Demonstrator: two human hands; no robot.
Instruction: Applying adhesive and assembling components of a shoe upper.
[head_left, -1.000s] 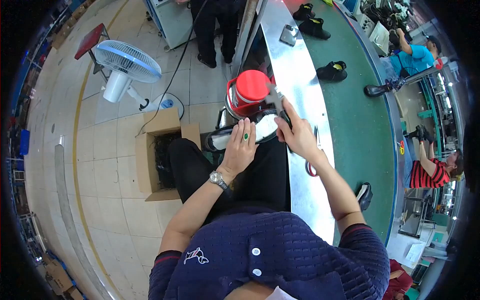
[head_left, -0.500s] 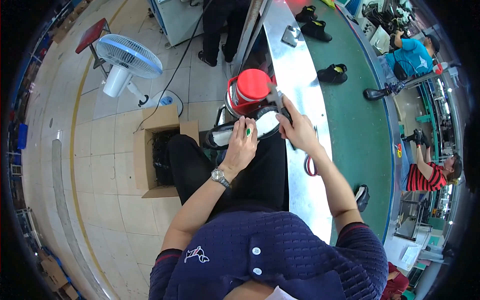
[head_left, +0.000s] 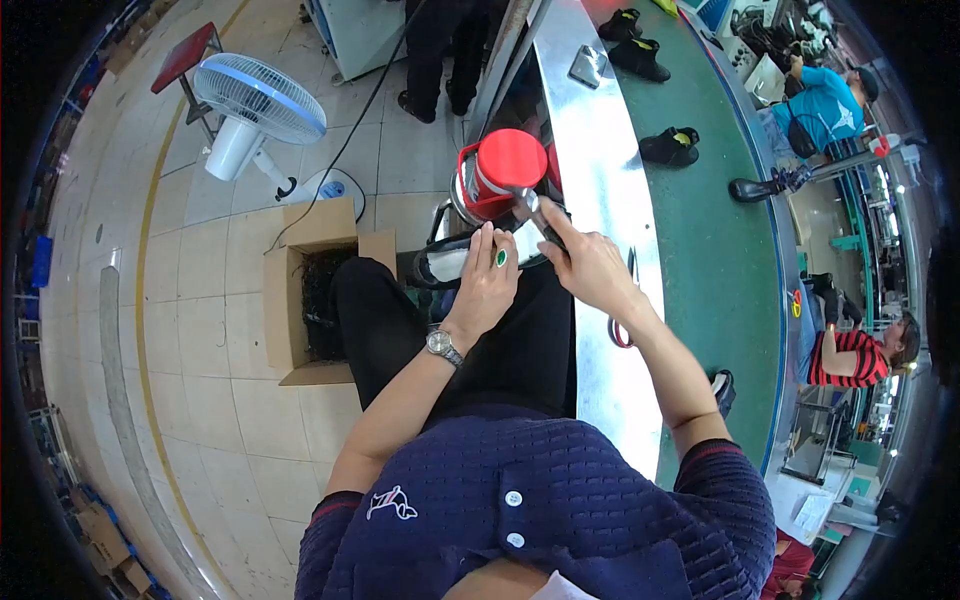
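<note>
A dark-edged shoe (head_left: pixel 450 264) with a white underside lies across my lap, its underside facing up. My left hand (head_left: pixel 485 285) rests over its middle, fingers close together and bent over the white surface; the thumb is out of sight. In my right hand (head_left: pixel 598 272) is a hammer (head_left: pixel 526 205), gripped round the dark handle. Its metal head is just above the right end of the shoe, and whether the two touch I cannot tell. Right behind them stands a red-lidded container (head_left: pixel 510 160).
At my left sits an open cardboard box (head_left: pixel 285 320) with dark material inside. A fan (head_left: pixel 262 105) stands beyond it. To my right runs a metal bench (head_left: pixel 605 190) with scissors (head_left: pixel 618 332), beside a green belt (head_left: pixel 705 230) carrying several black shoes (head_left: pixel 668 147). Co-workers (head_left: pixel 825 110) are farther right.
The hammer head has come down and left, nearer the shoe, with my right hand tilting along. My left hand stays on the shoe. A co-worker's arms at the right have shifted.
</note>
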